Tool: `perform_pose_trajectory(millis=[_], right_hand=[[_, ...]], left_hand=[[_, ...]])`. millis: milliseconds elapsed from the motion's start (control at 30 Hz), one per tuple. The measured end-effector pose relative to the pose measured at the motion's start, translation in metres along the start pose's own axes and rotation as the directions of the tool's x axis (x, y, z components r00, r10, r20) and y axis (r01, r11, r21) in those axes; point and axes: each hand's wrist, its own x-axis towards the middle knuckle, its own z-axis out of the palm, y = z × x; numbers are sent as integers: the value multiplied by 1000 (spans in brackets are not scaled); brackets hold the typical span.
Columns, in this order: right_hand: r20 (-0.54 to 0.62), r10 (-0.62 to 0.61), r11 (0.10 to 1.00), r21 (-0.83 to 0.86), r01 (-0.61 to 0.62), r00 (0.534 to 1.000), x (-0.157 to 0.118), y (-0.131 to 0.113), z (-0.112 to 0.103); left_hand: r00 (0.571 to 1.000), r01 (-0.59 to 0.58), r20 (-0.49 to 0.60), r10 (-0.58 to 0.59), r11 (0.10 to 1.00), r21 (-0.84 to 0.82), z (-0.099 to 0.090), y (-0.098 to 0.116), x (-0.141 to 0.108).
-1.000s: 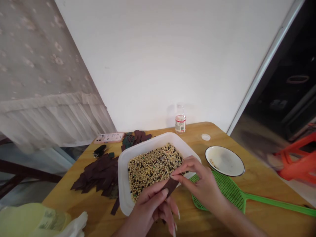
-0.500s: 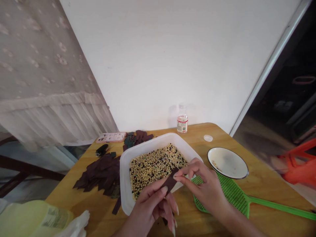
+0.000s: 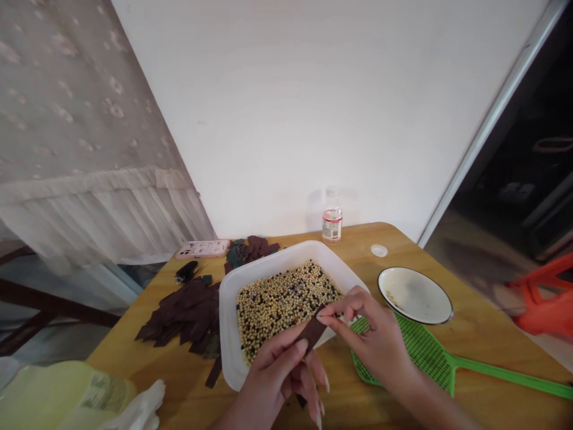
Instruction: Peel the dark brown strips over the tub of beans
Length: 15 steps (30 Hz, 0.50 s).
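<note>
Left hand [image 3: 278, 365]: closed, thumb on top, gripping the lower end of one dark brown strip [image 3: 310, 336]. Right hand [image 3: 373, 335]: thumb and forefinger pinched on the strip's upper end. Strip: slanted, above the near right part of the tub.

Tub [image 3: 229, 335]: white, rectangular, on the table, holding many small beads [image 3: 284, 301], mostly pale yellow, with black ones and a few coloured ones mixed in.

Left of tub: a large pile of brown strips [image 3: 183, 313]; behind it, a small black object [image 3: 185, 272] and a pink-edged phone [image 3: 203, 249], flat. Behind tub: a heap of green and brown pieces [image 3: 251, 249]; a clear bottle [image 3: 332, 227], upright, red-and-white label, near the wall [image 3: 308, 113].

Right of tub: a white cap [image 3: 379, 251]; a white dish [image 3: 423, 297], dark rim; a green fly swatter [image 3: 425, 352], lying flat, partly under the right hand in view.

Support: one wooden table [image 3: 492, 406]. Near left corner: a yellowish container [image 3: 54, 397], a white plastic bag [image 3: 141, 409] beside it.
</note>
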Motion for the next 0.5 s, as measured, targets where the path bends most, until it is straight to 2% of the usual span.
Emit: perform_pose_trajectory(millis=[500], right_hand=[[10, -3, 999, -35, 3, 1000, -3, 3, 2]], left_hand=[[1000, 1, 0, -1, 1000, 31, -2, -1, 2]])
